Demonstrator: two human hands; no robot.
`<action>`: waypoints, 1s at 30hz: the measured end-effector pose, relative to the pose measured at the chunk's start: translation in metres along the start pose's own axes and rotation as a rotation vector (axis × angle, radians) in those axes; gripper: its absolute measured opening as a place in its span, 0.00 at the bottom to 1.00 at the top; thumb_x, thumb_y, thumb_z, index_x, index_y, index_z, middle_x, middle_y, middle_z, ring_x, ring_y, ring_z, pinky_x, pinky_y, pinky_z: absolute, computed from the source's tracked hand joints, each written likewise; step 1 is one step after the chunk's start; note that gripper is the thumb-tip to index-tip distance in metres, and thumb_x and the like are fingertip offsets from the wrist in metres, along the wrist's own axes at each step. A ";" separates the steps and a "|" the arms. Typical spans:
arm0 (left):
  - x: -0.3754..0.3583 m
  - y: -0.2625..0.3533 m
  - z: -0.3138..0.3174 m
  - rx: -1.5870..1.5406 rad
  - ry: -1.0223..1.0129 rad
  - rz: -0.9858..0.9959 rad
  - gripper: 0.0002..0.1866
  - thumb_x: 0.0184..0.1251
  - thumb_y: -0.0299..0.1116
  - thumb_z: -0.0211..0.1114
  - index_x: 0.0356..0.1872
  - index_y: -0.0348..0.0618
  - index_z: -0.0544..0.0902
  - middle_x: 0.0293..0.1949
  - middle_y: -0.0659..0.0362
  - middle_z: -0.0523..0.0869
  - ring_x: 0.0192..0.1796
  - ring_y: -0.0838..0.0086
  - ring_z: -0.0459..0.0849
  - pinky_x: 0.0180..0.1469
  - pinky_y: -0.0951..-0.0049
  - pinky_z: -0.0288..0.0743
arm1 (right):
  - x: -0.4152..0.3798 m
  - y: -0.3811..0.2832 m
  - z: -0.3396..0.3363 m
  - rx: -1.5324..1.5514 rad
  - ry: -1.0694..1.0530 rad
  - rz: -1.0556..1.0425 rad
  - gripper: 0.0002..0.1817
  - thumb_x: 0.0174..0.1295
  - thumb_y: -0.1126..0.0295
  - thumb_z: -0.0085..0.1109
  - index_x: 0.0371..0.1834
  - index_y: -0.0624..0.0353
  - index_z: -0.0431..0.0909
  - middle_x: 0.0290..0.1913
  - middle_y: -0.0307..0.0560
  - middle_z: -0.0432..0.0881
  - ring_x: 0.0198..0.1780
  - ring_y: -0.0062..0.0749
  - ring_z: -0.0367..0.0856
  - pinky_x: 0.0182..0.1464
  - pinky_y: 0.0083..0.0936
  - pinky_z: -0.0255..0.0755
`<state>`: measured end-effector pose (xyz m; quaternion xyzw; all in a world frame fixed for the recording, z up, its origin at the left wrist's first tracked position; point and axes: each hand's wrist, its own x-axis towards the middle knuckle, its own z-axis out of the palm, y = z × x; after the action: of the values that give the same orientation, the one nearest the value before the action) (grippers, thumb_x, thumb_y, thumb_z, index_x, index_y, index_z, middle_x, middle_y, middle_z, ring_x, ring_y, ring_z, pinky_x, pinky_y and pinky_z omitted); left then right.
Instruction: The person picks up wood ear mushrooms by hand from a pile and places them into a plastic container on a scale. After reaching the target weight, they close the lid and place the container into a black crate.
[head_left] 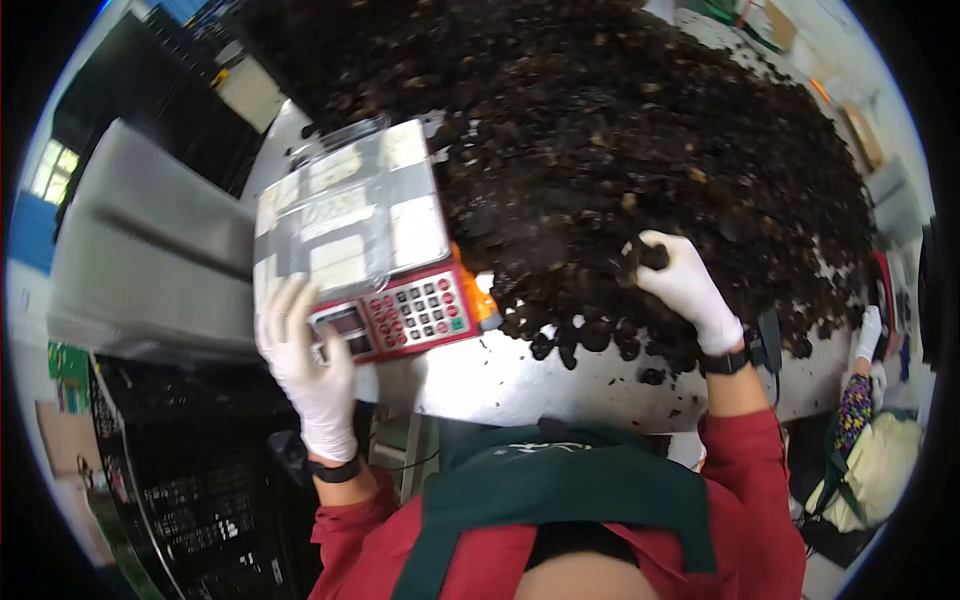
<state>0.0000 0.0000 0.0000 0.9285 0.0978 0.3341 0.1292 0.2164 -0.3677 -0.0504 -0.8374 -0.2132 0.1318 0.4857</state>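
My left hand (304,355), in a white glove, is at the near left corner of a red electronic scale (415,312). Its fingers are stretched out along the scale's side, with the thumb apart, close to the display. Clear plastic (372,215) lies over the scale's pale, taped pan (415,228). My right hand (682,285), gloved too, is closed around a few dark pieces of wood ear mushroom (652,256). Just beyond and around it spreads a large heap of the same dark pieces (590,150), with loose ones along its near edge.
The heap lies on a shiny metal table (470,380). An orange object (475,288) sits against the scale's right side. A grey bin (160,245) stands at the left, above black crates (200,480). At the far right, a co-worker's gloved hand (868,333) is by another red scale (884,290).
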 end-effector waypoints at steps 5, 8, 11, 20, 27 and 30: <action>0.010 -0.027 0.014 0.109 -0.133 -0.033 0.27 0.50 0.14 0.57 0.54 0.46 0.83 0.58 0.56 0.84 0.67 0.62 0.77 0.82 0.49 0.42 | 0.020 -0.034 -0.028 0.567 -0.133 0.224 0.07 0.63 0.66 0.65 0.40 0.55 0.82 0.29 0.27 0.77 0.23 0.09 0.65 0.25 0.14 0.56; 0.006 -0.015 0.030 0.064 -0.085 0.020 0.18 0.60 0.18 0.61 0.50 0.47 0.85 0.50 0.58 0.86 0.59 0.64 0.81 0.81 0.49 0.47 | 0.037 -0.042 -0.023 0.655 -0.124 0.179 0.08 0.62 0.66 0.66 0.41 0.55 0.83 0.32 0.29 0.81 0.24 0.09 0.66 0.26 0.12 0.57; 0.008 0.000 0.036 0.030 -0.083 0.048 0.18 0.59 0.20 0.63 0.50 0.45 0.83 0.47 0.56 0.86 0.56 0.62 0.82 0.79 0.46 0.50 | 0.048 -0.086 -0.014 0.615 -0.224 0.221 0.10 0.62 0.65 0.67 0.43 0.56 0.84 0.35 0.32 0.83 0.25 0.09 0.67 0.27 0.11 0.58; 0.012 0.020 0.044 -0.060 -0.059 0.063 0.18 0.58 0.20 0.64 0.51 0.47 0.84 0.47 0.58 0.86 0.53 0.64 0.83 0.69 0.56 0.63 | 0.134 -0.183 0.098 0.416 -0.669 -0.138 0.18 0.60 0.63 0.68 0.50 0.61 0.84 0.31 0.33 0.82 0.20 0.13 0.70 0.19 0.16 0.62; 0.017 0.023 0.045 -0.093 -0.088 0.077 0.20 0.57 0.19 0.65 0.52 0.44 0.83 0.47 0.57 0.86 0.53 0.62 0.83 0.63 0.60 0.66 | 0.152 -0.203 0.166 -0.452 -0.609 -0.642 0.37 0.48 0.62 0.73 0.65 0.61 0.78 0.54 0.62 0.83 0.56 0.56 0.83 0.60 0.40 0.77; 0.017 0.025 0.045 -0.106 -0.084 0.065 0.21 0.57 0.19 0.65 0.53 0.43 0.83 0.48 0.56 0.86 0.55 0.61 0.82 0.64 0.59 0.66 | 0.148 -0.189 0.144 -0.185 -0.505 -0.790 0.34 0.51 0.63 0.72 0.64 0.59 0.78 0.61 0.59 0.80 0.61 0.52 0.79 0.65 0.38 0.73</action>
<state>0.0437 -0.0268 -0.0156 0.9362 0.0443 0.3036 0.1714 0.2408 -0.1040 0.0408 -0.6738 -0.6375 0.1169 0.3548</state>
